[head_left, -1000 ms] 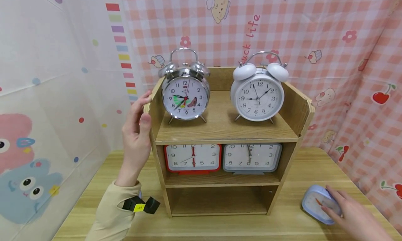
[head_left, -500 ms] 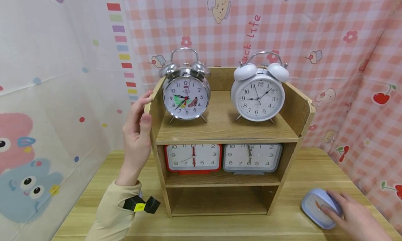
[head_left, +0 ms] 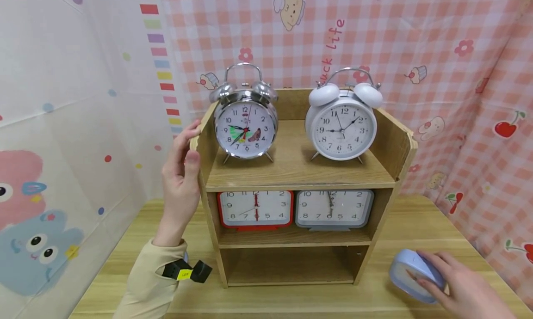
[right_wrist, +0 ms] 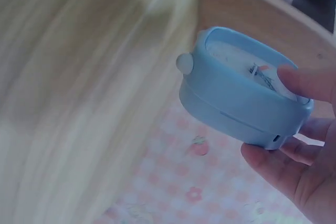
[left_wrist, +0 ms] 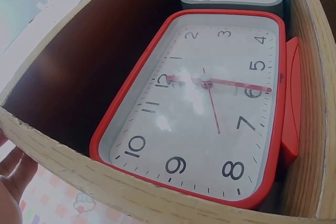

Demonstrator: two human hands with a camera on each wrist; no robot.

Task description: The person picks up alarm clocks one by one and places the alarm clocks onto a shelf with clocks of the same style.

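My right hand (head_left: 462,282) grips a small light-blue alarm clock (head_left: 416,273) at the right of the wooden shelf. In the right wrist view the thumb presses on the face of the blue clock (right_wrist: 247,90) while the fingers curl under its back. My left hand (head_left: 181,180) rests against the outside of the shelf's left side panel (head_left: 204,148), thumb at its front edge. Close by it on the top board stands a silver twin-bell alarm clock (head_left: 246,129). The left wrist view shows a red-framed clock (left_wrist: 194,108) inside the shelf, with the left fingers (left_wrist: 16,171) at the panel's edge.
A white twin-bell alarm clock (head_left: 343,129) stands at the top right of the shelf. Below, a grey-framed clock (head_left: 334,210) sits beside the red one. The bottom compartment (head_left: 289,266) is open-fronted. Patterned cloth (head_left: 458,78) surrounds the wooden table (head_left: 291,305).
My right hand has tilted the blue clock and moved it left toward the shelf. The left hand has stayed in place on the side panel.
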